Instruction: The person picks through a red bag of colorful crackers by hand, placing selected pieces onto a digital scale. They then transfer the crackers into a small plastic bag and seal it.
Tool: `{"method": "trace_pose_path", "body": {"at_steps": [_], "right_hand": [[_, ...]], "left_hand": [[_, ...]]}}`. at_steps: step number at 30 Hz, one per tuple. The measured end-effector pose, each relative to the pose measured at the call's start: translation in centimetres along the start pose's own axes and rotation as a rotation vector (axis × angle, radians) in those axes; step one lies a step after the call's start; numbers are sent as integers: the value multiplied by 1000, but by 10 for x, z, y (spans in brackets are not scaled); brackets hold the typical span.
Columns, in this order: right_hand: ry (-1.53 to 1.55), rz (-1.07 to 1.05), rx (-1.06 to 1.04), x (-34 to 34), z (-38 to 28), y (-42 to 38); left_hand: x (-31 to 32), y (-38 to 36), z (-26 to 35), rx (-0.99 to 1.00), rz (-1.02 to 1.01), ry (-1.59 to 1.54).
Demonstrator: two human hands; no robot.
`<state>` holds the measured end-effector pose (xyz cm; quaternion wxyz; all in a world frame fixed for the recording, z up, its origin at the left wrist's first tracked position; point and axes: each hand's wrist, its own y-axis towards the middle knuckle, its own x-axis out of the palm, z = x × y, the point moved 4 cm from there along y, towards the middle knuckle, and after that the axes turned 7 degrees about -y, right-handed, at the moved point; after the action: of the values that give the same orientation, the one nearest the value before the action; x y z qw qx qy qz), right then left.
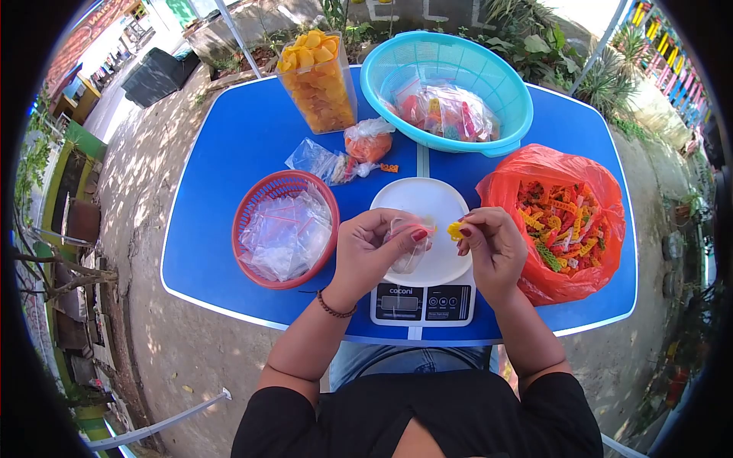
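Over the white kitchen scale (391,197), my left hand (382,243) pinches a small clear plastic bag (406,256) with a little something inside that I cannot make out. Close to its right, my right hand (495,246) grips a small yellow snack piece (456,230) between thumb and fingers, a short gap from the bag. To the right stands an open red plastic bag (496,183) full of colourful curly snack pieces (557,229). A red basket (239,221) at the left holds several flat clear bags (286,233).
At the back of the blue table (221,153) stand a clear container of orange chips (317,84) and a turquoise basket (508,84) with filled bags (450,111). Between them and the scale lie a tied bag with orange contents (368,143) and a crumpled clear bag (313,158).
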<state>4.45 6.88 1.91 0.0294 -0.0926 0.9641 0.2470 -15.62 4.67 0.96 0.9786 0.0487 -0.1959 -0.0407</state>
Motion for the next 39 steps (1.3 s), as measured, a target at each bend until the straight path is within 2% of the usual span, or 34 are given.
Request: {"method": "trace_pose_path", "body": {"at_steps": [3, 6, 9, 15, 18, 21, 22, 24, 27, 30, 32, 36, 38, 39], "right_hand": [[-15, 51, -116, 1, -10, 2], [128, 123, -89, 6, -12, -5], [-234, -6, -321, -3, -13, 2], [-550, -125, -438, 0, -30, 8], [-562, -165, -419, 3, -35, 10], [-447, -129, -317, 2, -27, 6], [-377, -57, -248, 1, -24, 5], [-236, 87, -109, 1, -17, 4], [-694, -102, -199, -1, -4, 11], [-844, -198, -204, 12, -5, 8], [-935, -243, -198, 21, -9, 6], [-841, -253, -199, 19, 0, 3], [-737, -181, -219, 16, 3, 6], [-645, -150, -139, 13, 2, 7]], "left_hand": [[6, -2, -1, 40, -71, 159], [12, -2, 1, 61, -132, 229], [11, -2, -2, 87, -190, 329], [12, -3, -3, 59, -226, 391], [13, -3, -5, 46, -250, 334], [14, -4, -8, 26, -290, 175], [14, -5, -8, 16, -306, 110], [17, -4, 0, 14, -197, 56], [8, 0, 3, 94, -76, 56], [-5, 3, -4, 93, 32, -93], [-5, 5, -5, 50, 16, -242], [0, 6, -5, -108, 19, -417], [0, 5, -7, -132, 32, -254], [-1, 4, -8, -145, 39, -171]]}}
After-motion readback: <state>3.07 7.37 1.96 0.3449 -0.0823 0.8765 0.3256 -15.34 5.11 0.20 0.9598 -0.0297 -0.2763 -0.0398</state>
